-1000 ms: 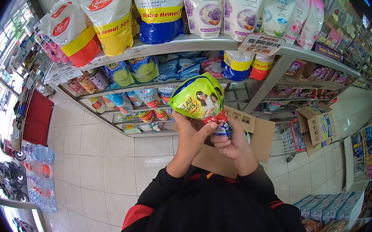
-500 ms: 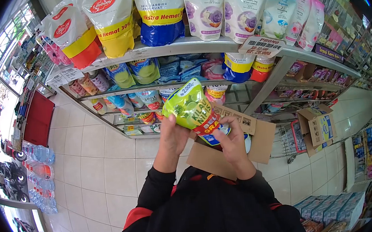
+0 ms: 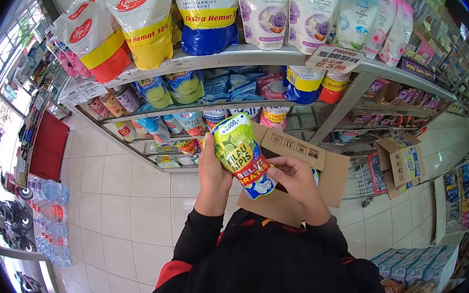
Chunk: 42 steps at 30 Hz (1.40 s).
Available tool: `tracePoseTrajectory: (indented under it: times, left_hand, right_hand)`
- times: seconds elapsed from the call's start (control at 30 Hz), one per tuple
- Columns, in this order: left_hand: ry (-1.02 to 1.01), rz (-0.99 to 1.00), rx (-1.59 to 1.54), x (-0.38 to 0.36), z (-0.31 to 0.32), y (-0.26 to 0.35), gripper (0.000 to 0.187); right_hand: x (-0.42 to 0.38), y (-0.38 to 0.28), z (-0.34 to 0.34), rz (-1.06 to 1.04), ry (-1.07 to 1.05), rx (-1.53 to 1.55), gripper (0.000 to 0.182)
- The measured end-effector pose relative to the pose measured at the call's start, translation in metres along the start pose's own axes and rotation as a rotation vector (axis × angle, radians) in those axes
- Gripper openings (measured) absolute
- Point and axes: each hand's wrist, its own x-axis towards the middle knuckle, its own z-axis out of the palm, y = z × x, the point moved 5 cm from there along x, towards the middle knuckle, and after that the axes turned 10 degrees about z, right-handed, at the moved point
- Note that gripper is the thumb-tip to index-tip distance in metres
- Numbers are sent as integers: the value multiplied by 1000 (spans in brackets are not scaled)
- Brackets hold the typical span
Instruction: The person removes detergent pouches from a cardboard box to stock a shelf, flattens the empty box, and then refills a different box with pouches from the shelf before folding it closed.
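Note:
A green refill pouch (image 3: 241,156) with a lime picture, a red band and a "2.000" price print is held up in front of me, its printed face toward the camera. My left hand (image 3: 212,171) grips its left edge, with the thumb along the side. On the lower right edge, my right hand (image 3: 295,180) pinches the pouch between thumb and fingers. Just behind and below the pouch is an open cardboard box (image 3: 331,179) with its flaps spread; its contents are mostly hidden by the pouch and my right hand.
Ahead stands a metal shelf (image 3: 209,59) with large soap pouches (image 3: 208,19) on top and more pouches and bottles on lower levels. At right are another open carton (image 3: 401,161) and a wire cart (image 3: 368,176). Water bottles (image 3: 50,215) line the floor at left.
The pouch has turned more upright and come slightly lower and nearer to me, its face now squarer to the camera. Both hands have kept hold of it.

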Motion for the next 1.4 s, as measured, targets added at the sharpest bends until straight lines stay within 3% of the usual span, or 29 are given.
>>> tracePoseTrajectory:
  times: [0.1,0.17,0.3,0.37,0.5,0.63,0.7,0.77,0.83,0.97,1.0,1.07,1.1,1.17,1.3,1.37,1.4]
  left_hand:
    - [31,-19,29,4,-9,-2,35]
    - [52,-82,-43,12,-21,-1,35]
    - [59,-18,29,17,-13,21,35]
    - [59,-8,72,13,-13,19,36]
    - [-14,-124,-22,-2,3,-2,38]
    - [-73,-149,186,-2,-17,-12,40]
    - [-47,-148,350,-7,-29,-13,43]
    - [0,-150,423,-18,-42,-9,51]
    - [-1,-171,468,-26,-62,-11,59]
    - [109,-196,454,-41,-111,2,59]
    - [111,-189,474,-44,-124,10,59]
    - [240,-106,463,-55,-152,33,56]
    - [312,-74,470,-62,-165,45,55]
    - [451,-7,454,-81,-194,69,54]
    - [661,89,467,-121,-239,98,52]
    - [708,125,444,-137,-253,99,50]
    - [752,147,411,-144,-259,101,48]
  right_hand:
    - [1,4,-9,-32,-13,-218,14]
    - [4,14,-21,158,9,-118,13]
    - [11,12,-28,288,-19,-147,21]
    - [15,-1,-11,46,-86,7,38]
    - [22,-3,19,11,-250,-196,55]
    - [42,-2,25,340,-449,-166,56]
    - [59,10,17,628,-528,38,49]
    - [87,-1,10,707,-405,119,40]
    - [137,7,-4,658,-307,203,36]
    - [229,-1,2,225,-164,11,38]
    - [248,2,7,222,-173,29,38]
    - [289,11,-2,171,64,-74,39]
    - [312,20,-4,167,51,-55,39]
    - [357,27,-2,-130,7,-216,38]
    - [407,57,-6,-128,186,-117,30]
    - [406,54,12,-729,329,-1466,23]
    - [454,94,-10,-689,183,-1008,28]
